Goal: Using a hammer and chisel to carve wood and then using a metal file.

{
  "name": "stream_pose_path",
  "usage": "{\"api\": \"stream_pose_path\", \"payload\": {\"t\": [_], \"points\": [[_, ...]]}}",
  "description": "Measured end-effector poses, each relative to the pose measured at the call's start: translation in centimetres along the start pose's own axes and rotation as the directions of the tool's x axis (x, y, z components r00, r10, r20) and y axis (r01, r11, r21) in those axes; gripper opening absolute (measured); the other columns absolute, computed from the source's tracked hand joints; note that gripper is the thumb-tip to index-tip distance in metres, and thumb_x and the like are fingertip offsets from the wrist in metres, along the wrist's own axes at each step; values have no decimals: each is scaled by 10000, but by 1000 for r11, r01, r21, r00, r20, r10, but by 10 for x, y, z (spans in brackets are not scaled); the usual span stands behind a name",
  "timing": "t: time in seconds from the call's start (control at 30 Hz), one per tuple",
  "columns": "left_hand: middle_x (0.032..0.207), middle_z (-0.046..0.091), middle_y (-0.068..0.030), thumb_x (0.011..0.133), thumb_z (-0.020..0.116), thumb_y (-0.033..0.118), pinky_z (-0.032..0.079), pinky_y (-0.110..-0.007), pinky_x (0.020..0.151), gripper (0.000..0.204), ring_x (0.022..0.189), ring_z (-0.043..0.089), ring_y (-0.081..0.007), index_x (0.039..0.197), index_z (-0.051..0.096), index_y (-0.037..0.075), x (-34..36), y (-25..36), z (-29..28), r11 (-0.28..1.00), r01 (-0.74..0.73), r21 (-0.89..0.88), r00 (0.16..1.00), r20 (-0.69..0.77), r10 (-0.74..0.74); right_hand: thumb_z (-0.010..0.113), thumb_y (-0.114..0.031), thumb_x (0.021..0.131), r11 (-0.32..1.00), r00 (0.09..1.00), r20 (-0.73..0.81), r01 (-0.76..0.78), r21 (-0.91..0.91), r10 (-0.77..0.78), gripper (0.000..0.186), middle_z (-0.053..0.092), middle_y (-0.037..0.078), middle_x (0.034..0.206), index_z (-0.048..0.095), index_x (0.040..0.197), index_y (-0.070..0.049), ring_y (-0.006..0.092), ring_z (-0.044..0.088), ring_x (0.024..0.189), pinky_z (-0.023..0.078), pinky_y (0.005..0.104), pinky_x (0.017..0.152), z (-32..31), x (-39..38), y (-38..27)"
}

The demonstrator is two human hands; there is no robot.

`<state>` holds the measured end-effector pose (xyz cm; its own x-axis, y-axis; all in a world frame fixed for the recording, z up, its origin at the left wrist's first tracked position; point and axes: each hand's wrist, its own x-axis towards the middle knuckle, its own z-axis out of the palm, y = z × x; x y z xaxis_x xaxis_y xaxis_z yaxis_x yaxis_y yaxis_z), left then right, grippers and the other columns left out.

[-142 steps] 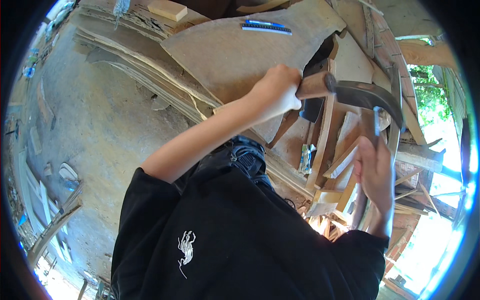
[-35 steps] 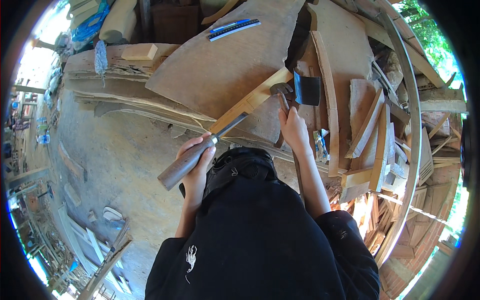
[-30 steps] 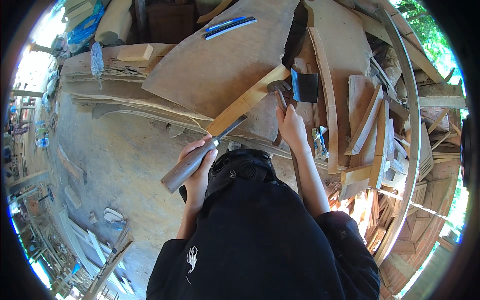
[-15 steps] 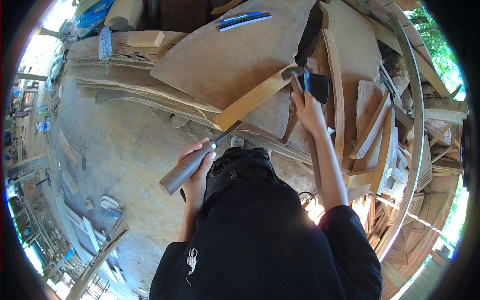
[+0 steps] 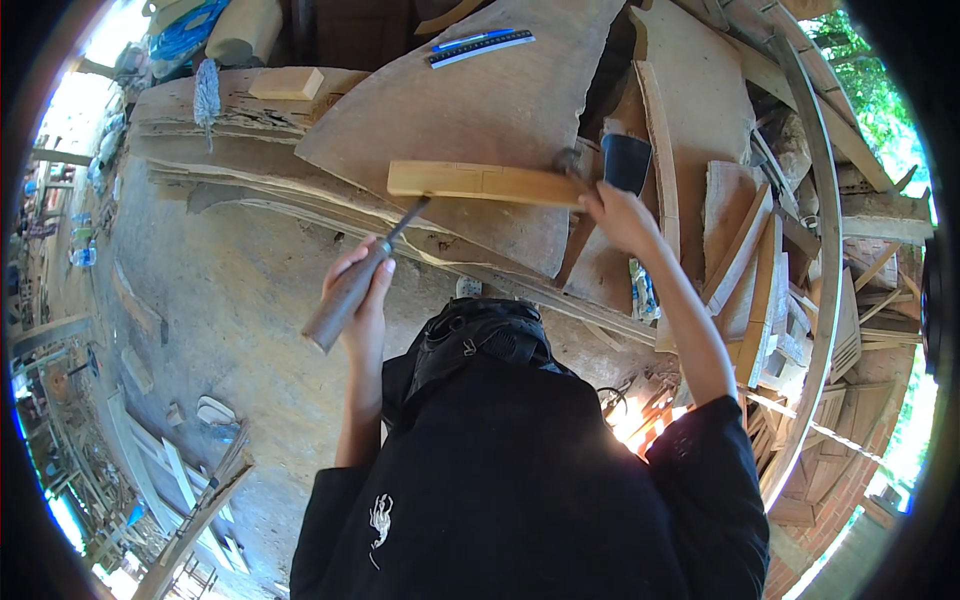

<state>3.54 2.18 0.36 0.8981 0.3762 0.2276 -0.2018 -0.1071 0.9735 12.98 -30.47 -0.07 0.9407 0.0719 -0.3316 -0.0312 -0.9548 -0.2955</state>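
Observation:
My left hand [image 5: 357, 285] is wrapped round the thick wooden handle of a chisel [image 5: 343, 298]. The chisel's metal blade points up and right, its tip at the near edge of a pale wood block [image 5: 470, 182] with pencil lines. This block lies nearly crosswise on a large board [image 5: 450, 110]. At the block's right end my right hand [image 5: 622, 217] is closed on a hammer [image 5: 568, 162], gripped close to its head. The hammer head is smeared by motion, and most of its handle is hidden. Whether my right fingers also touch the block, I cannot tell.
A blue pen [image 5: 470, 40] and a dark ruler [image 5: 482, 48] lie on the board's far part. Right of the block stands a dark cup [image 5: 626, 162]. A small wood block [image 5: 287, 84] rests at the far left, with several curved offcuts [image 5: 738, 250] stacked on the right.
The pale block has swung from a slant to nearly crosswise, its left end moving away from me. My left hand with the chisel has shifted left and farther; my right hand has come slightly nearer.

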Motion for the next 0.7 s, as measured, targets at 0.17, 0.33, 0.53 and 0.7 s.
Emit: {"api": "stream_pose_path", "payload": {"t": [0.17,0.33,0.53,0.7], "points": [[1043,595,-181,740,664,-17,487,-284,801,288,925,597,-206,983,513,11,43,-20,25,997,-59,-41,997,50,61,446,-387,874,986,997,72,6,168,-18,376,588,258,758,508,895,-16,431,572,748,433,521,650,25,-55,-12],[1018,614,-156,722,694,10,481,-278,819,284,921,603,-177,965,546,11,67,-31,64,988,39,-150,981,196,-9,464,-376,869,951,988,97,85,297,-119,369,580,265,732,505,898,-10,435,568,726,434,513,640,53,-87,-30],[1009,619,-151,724,696,27,478,-286,831,280,932,598,-173,966,555,20,66,-29,101,969,159,-189,901,429,-64,472,-372,867,894,982,141,50,444,-125,368,584,263,751,520,941,-15,435,563,741,426,508,657,72,-81,-70],[1019,612,-167,723,692,16,479,-291,834,278,936,595,-187,962,549,16,56,-23,97,968,158,-194,899,433,-60,492,-356,870,844,987,55,98,528,-149,365,557,250,693,506,849,8,436,544,713,410,466,607,74,-78,-73]]}}
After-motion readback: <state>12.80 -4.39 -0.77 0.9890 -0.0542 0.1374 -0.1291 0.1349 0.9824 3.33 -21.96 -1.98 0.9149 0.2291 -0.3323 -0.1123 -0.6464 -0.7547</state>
